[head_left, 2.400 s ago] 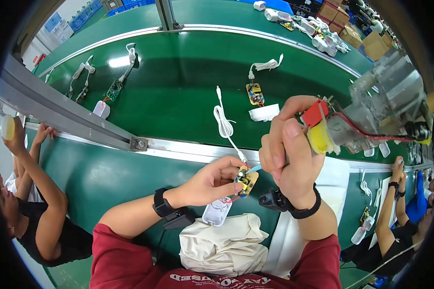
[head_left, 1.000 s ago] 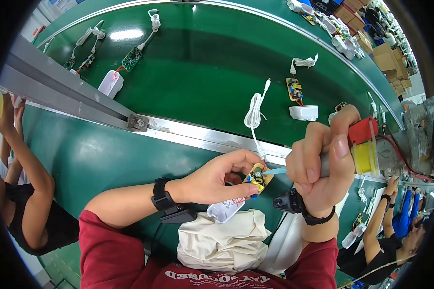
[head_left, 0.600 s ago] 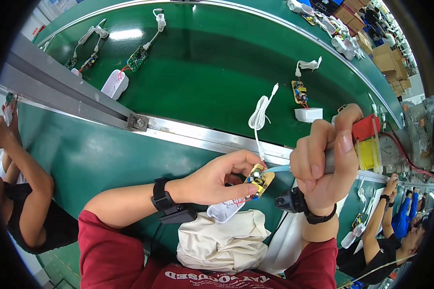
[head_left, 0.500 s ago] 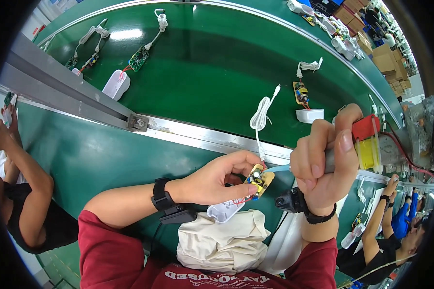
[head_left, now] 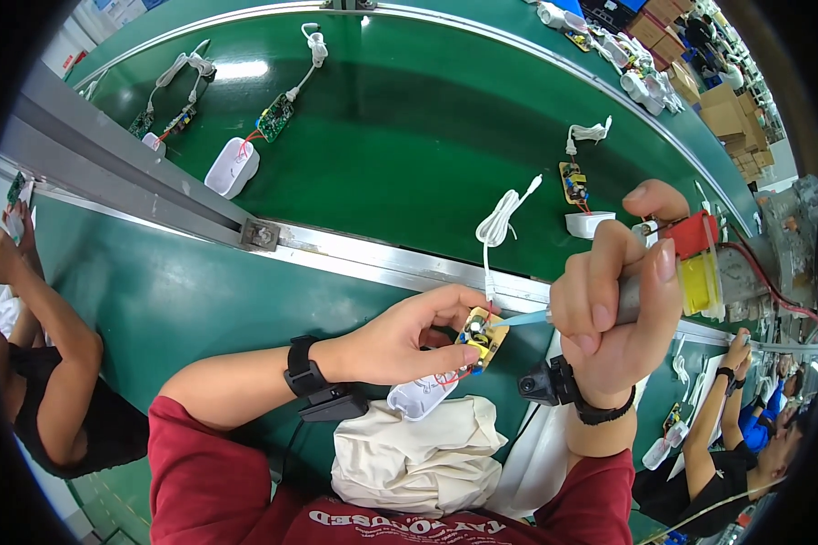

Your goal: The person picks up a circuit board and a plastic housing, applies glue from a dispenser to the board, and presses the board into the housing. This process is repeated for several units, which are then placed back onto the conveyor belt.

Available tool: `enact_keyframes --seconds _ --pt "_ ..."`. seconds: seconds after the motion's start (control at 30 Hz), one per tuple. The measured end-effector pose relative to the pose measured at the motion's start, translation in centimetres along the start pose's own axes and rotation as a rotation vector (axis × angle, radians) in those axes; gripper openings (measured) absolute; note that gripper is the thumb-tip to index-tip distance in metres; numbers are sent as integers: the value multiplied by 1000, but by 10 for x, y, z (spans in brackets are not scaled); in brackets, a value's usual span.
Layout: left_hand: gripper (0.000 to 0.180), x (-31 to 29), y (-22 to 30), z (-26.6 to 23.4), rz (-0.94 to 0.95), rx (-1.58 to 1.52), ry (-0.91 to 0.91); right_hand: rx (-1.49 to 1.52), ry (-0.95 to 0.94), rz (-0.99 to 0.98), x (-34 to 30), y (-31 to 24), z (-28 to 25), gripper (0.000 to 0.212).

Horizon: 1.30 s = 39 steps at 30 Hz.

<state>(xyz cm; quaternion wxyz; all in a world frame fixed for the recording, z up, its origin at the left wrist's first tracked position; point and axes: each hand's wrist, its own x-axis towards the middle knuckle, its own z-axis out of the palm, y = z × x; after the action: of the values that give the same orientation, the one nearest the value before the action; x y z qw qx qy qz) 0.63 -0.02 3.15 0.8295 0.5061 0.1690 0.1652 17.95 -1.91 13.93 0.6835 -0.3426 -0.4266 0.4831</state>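
Observation:
My left hand [head_left: 409, 341] is closed on a small circuit board [head_left: 482, 341], pinching its edge between thumb and fingers. Yellow, black and blue parts crowd the board. Red wires link it to a white plastic housing [head_left: 423, 395] below my fingers. From its far end a coiled white cable [head_left: 497, 222] reaches over the metal rail. My right hand [head_left: 609, 300] wraps round a grey dispensing tube with a red block [head_left: 689, 236] and a yellow band. The tube's light-blue tapered nozzle [head_left: 524, 318] points left, its tip at the board; contact is unclear.
Beyond the metal rail [head_left: 364, 259], a green surface carries more boards with housings and cables [head_left: 275, 118]. A grey post [head_left: 127, 159] stands left. Cream cloth [head_left: 418, 454] lies in front of me. Co-workers sit left [head_left: 64, 391] and right [head_left: 709, 472].
The units beyond the rail have shifted slightly right. My right index finger and thumb have lifted and spread near the red block. The nozzle tip has moved slightly left over the board.

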Motion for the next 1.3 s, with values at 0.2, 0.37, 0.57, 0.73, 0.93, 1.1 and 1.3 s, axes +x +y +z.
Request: enact_keyframes --seconds 0.2,0.37,0.57,0.73,0.93,1.1,1.3 --pt "46 5 0 11 45 18 39 8 23 22 -1 -15 1 33" --pt "46 13 8 23 139 24 134 -35 -17 12 -2 -25 -4 32" --pt "48 55 39 -3 348 178 235 -87 -63 -44 -7 -29 -4 26" --pt "60 87 80 -40 632 1289 573 -70 -26 -25 -12 -36 2 26" --pt "68 59 106 -77 175 2060 1145 -95 -54 -41 -6 -39 -7 25" --pt "37 20 115 -109 -498 1755 1137 -11 -75 1 -7 -46 -7 25" --pt "21 14 119 -81 -224 1755 1123 -66 -97 -42 -8 -47 -4 24"
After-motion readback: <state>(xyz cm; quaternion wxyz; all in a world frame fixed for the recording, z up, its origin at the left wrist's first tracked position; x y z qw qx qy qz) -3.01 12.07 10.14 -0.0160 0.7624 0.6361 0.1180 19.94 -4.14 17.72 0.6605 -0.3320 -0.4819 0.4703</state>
